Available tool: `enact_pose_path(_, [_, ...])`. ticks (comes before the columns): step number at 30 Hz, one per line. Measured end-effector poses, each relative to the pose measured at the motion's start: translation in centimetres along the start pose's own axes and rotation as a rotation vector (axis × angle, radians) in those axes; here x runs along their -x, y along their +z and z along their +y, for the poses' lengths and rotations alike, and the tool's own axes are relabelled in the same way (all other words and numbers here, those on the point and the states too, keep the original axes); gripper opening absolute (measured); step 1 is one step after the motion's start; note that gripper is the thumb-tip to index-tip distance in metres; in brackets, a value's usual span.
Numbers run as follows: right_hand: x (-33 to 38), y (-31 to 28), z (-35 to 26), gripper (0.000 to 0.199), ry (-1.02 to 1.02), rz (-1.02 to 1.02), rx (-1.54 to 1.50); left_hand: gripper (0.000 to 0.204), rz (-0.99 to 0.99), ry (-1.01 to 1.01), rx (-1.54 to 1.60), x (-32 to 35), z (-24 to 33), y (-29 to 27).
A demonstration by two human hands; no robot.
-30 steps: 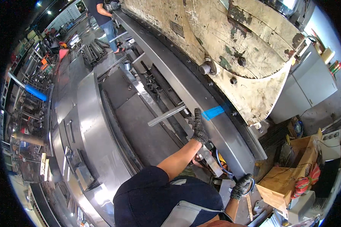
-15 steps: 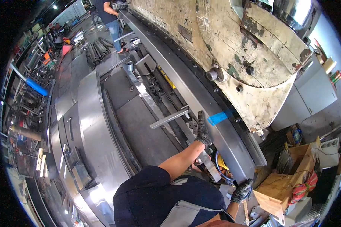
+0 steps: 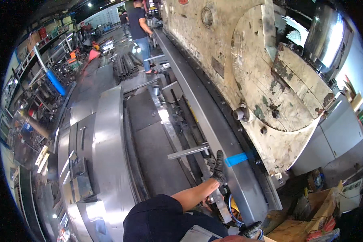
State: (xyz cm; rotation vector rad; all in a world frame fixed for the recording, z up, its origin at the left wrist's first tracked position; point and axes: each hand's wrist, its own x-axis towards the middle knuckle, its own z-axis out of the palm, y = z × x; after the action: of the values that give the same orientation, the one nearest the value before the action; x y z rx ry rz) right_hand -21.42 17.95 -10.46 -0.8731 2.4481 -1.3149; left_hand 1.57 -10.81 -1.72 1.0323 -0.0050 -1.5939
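Note:
My left hand (image 3: 219, 168), in a dark knit glove, reaches forward with its fingers pointing up. It lies against the edge of the long grey machine beam (image 3: 213, 133), just below a blue tape mark (image 3: 236, 159). A flat metal strip (image 3: 188, 152) sticks out to the left from right beside that hand; whether the fingers grip it is hidden. My right hand (image 3: 252, 230), also gloved, is curled at the picture's lower edge by the near end of the beam, beside a blue hose (image 3: 231, 209).
A big worn cream machine frame (image 3: 270, 88) rises behind the beam. Shiny sheet-metal cabinets (image 3: 105, 153) lie to the left. A person in a dark shirt (image 3: 141, 24) stands at the far end. Cardboard boxes (image 3: 310, 218) sit at lower right.
The view has swung up along the machine. My left hand stays by the strip's end. My right hand now sits lower, at the picture's edge.

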Motion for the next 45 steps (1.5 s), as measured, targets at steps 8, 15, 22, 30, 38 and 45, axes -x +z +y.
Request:
enact_pose_path(8, [1.4, 0.1, 4.2, 0.093, -0.429, 0.180, 0.909, 0.080, 0.000, -0.040, 0.057, -2.2, -0.6, 0.8])
enact_pose_path(15, [-0.6, 6.5, -7.6, 0.063, 0.017, -0.290, 0.294, 0.100, -0.155, 0.105, -0.164, -2.3, 7.4, 4.1])
enact_pose_path(22, [-4.5, 4.0, -20.2, 0.038, 0.580, -0.806, -0.090, 0.076, 0.048, 0.256, -0.203, -11.4, 13.9, 2.5])
enact_pose_path(30, [-16.0, 1.9, -37.2, 0.045, -0.655, -0.230, -0.264, 0.073, 0.122, 0.358, -0.228, -15.9, 15.8, 0.4])
enact_pose_path(38, [-18.8, 5.1, -35.6, 0.041, -0.673, -0.019, -0.342, 0.071, 0.121, 0.240, -0.253, -15.5, 16.0, 1.2])
enact_pose_path(45, [-18.9, 5.5, -35.4, 0.035, -0.698, 0.011, -0.369, 0.089, -0.104, 0.193, -0.272, -16.6, 16.2, 1.3])
